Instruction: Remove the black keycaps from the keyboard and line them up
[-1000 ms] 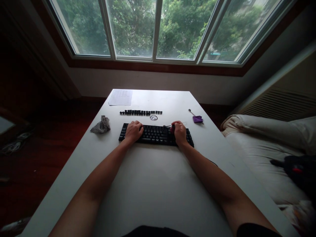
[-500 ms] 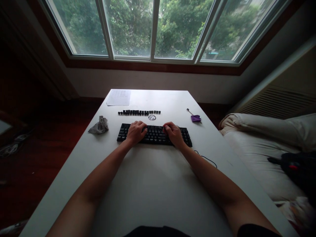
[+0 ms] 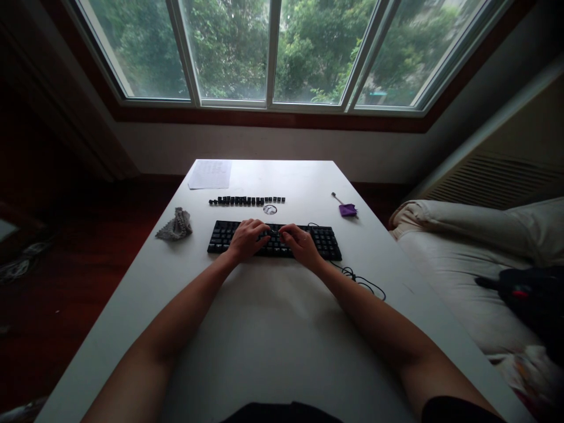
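A black keyboard lies across the white table, and both my hands are over it. My left hand rests palm down on its left-centre part, thumb apart from the fingers. Just to the right, my right hand is closed in a pinch over the middle keys. A small dark thing shows at its fingertips, too small to name. The two hands' fingertips are close together. Beyond the keyboard, several loose black keycaps stand in a row.
A round picture disc lies behind the keyboard. A grey cloth is at left, a paper sheet at the far left corner. At right are a brush, a purple cloth and a coiled black cable.
My right hand has moved left along the keyboard, and my left hand has shifted slightly right, so their fingertips are closer. More of the cable shows at the right.
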Demonstrator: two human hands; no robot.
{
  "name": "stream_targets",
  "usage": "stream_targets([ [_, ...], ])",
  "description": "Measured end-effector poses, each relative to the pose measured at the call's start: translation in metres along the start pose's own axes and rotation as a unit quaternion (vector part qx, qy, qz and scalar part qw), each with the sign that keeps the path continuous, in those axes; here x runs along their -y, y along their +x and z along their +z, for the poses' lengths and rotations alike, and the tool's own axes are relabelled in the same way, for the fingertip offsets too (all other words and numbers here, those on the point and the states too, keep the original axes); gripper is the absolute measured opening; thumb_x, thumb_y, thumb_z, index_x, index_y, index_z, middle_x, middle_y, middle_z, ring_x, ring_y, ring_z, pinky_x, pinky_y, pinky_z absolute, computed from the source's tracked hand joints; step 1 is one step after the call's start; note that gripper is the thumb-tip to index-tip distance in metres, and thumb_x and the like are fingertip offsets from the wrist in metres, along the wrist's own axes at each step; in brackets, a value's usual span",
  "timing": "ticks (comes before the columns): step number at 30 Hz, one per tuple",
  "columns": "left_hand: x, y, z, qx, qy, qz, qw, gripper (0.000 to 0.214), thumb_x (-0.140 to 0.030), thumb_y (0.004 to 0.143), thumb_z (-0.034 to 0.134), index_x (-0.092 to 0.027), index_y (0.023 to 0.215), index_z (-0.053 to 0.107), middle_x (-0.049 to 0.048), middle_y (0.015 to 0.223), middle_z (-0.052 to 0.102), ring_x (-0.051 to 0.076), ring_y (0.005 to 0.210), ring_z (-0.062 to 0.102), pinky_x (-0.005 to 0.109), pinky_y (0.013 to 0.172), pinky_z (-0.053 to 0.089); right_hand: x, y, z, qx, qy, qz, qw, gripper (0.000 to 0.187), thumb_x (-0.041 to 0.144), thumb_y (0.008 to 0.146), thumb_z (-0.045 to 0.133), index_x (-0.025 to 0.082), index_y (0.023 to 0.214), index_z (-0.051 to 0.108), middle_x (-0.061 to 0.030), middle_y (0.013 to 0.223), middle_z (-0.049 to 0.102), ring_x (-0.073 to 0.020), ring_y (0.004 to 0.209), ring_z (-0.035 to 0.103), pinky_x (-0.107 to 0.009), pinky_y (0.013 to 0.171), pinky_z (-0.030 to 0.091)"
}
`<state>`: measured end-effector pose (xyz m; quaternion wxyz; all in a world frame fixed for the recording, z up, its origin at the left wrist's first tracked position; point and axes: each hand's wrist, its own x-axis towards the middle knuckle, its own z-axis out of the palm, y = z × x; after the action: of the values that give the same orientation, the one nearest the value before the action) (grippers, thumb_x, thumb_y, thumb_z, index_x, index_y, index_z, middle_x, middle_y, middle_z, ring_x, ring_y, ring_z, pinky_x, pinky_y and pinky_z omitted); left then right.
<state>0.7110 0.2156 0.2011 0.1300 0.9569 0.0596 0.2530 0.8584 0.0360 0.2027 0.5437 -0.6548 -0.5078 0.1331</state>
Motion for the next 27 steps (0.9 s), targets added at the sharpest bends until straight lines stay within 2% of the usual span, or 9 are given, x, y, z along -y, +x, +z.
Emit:
stream_targets([
  [4, -0.001, 0.000, 0.002, 0.000, 0.006, 0.002, 1.000, 0.020, -0.037, 0.095, 0.062, -0.025, 0.111, 0.068, 0.0052, 0.107, 0.070, 0.025, 0.102, 0.061, 0.043, 0.095, 0.046, 0.002, -0.001, 0.001, 0.006, -0.014, -0.002, 1.000, 0.025, 0.040, 0.099, 0.051, 0.022, 0.105, 0.067, -0.0016, 0.085, 0.071, -0.0167, 0.071, 0.064, -0.028, 0.068, 0.049],
  [11, -0.002, -0.001, 0.005, -0.005, 0.020, -0.005, 1.000, 0.016, -0.033, 0.092, 0.064, -0.024, 0.105, 0.068, 0.0053, 0.104, 0.069, 0.025, 0.100, 0.061, 0.043, 0.095, 0.045, 0.003, -0.001, 0.004, -0.027, -0.100, 0.017, 0.994, 0.026, 0.038, 0.099, 0.046, 0.022, 0.102, 0.068, 0.0002, 0.075, 0.067, -0.0164, 0.063, 0.059, -0.028, 0.064, 0.044],
  [15, 0.001, -0.002, 0.002, -0.029, 0.008, -0.040, 0.999, 0.014, -0.030, 0.092, 0.063, -0.024, 0.103, 0.067, 0.0053, 0.105, 0.069, 0.025, 0.100, 0.061, 0.042, 0.096, 0.046, 0.004, 0.001, -0.004, -0.068, -0.154, 0.026, 0.985, 0.025, 0.035, 0.099, 0.045, 0.024, 0.099, 0.067, 0.0002, 0.072, 0.063, -0.0187, 0.066, 0.058, -0.030, 0.070, 0.045],
  [19, 0.003, -0.003, 0.001, -0.038, -0.010, -0.062, 0.997, 0.014, -0.029, 0.093, 0.061, -0.025, 0.105, 0.067, 0.0048, 0.106, 0.069, 0.024, 0.101, 0.062, 0.042, 0.096, 0.046, 0.008, 0.005, -0.013, -0.096, -0.184, -0.020, 0.978, 0.028, 0.036, 0.101, 0.042, 0.024, 0.093, 0.066, -0.0058, 0.089, 0.065, -0.0231, 0.087, 0.061, -0.036, 0.087, 0.048],
  [22, 0.003, -0.003, 0.003, -0.034, -0.017, -0.055, 0.998, 0.016, -0.030, 0.094, 0.061, -0.026, 0.108, 0.068, 0.0045, 0.107, 0.070, 0.024, 0.102, 0.063, 0.042, 0.098, 0.046, 0.009, 0.007, -0.016, -0.079, -0.218, -0.066, 0.971, 0.031, 0.037, 0.104, 0.040, 0.023, 0.092, 0.066, -0.0104, 0.105, 0.066, -0.0257, 0.102, 0.059, -0.040, 0.096, 0.046],
  [27, 0.003, -0.003, 0.006, -0.036, -0.023, -0.034, 0.998, 0.017, -0.030, 0.095, 0.060, -0.025, 0.110, 0.067, 0.0042, 0.107, 0.070, 0.023, 0.102, 0.063, 0.042, 0.097, 0.047, 0.009, 0.008, -0.016, 0.019, -0.279, -0.060, 0.958, 0.033, 0.035, 0.107, 0.036, 0.024, 0.113, 0.067, -0.0079, 0.102, 0.073, -0.0226, 0.094, 0.067, -0.032, 0.085, 0.047],
])
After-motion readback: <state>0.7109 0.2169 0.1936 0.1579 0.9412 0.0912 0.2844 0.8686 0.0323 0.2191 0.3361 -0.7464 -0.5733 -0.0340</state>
